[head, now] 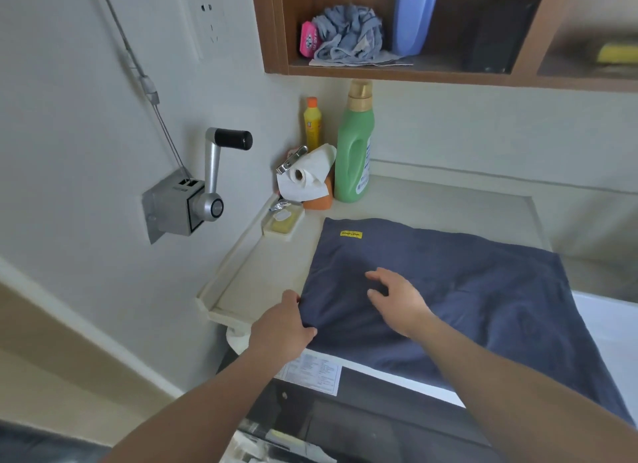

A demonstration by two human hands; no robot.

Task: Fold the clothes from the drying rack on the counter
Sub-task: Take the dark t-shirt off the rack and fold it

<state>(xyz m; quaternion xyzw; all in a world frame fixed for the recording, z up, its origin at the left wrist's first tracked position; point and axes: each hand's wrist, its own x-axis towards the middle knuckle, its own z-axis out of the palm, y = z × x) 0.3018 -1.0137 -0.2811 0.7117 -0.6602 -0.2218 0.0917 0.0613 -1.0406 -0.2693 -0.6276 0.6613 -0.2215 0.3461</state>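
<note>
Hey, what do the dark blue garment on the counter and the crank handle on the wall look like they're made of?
Dark blue garment: soft matte woven or knit fabric, likely cotton; it wrinkles where the left hand grips its edge. Crank handle: brushed silvery metal, likely aluminium, with soft highlights; its black grip looks like plastic or rubber.

Home laundry corner. Tall green plastic detergent bottle with gold cap [355, 151] and small yellow bottle with orange cap [312, 123] stand against the wall at the back of the pale cream surface [431, 203]. Metal hand crank with black handle [203, 189] on the white wall, thin cable running up from it, the kind used for a ceiling drying rack. Brown wooden open shelf [414, 72] above holds a crumpled grey-blue cloth [348, 36]. White wall socket [209, 22]. Soap in a cream dish [281, 224].
</note>
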